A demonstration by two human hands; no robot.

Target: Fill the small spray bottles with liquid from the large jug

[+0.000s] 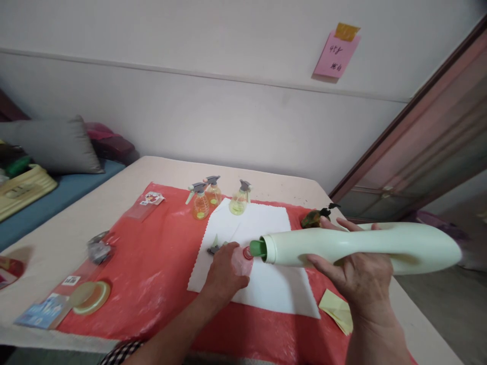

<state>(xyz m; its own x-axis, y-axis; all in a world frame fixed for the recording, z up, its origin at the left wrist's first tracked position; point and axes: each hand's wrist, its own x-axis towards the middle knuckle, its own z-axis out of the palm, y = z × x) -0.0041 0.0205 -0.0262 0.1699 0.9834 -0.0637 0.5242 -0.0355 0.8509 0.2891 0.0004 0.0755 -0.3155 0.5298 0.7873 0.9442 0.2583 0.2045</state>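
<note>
My left hand (225, 274) is closed round a small pink clear bottle (242, 262), tilted over the white cloth (266, 294). My right hand (361, 276) grips a large pale green jug (414, 246) by its handle, lying nearly level in the air. The jug's green spout (257, 248) meets the mouth of the pink bottle; whether liquid is flowing I cannot tell. Beside my left hand a grey spray head (213, 249) lies on the cloth, partly hidden. Farther back stand an orange spray bottle (201, 207), another orange spray bottle (213, 194) and a yellowish spray bottle (239, 204).
A red plastic sheet (152, 274) covers much of the table. On the left are a round pale lid (91, 298), clear packets (146, 205) and a crumpled plastic bag (101, 248). A folded yellow cloth (337, 310) lies at right, a dark mottled object (314, 219) behind the jug.
</note>
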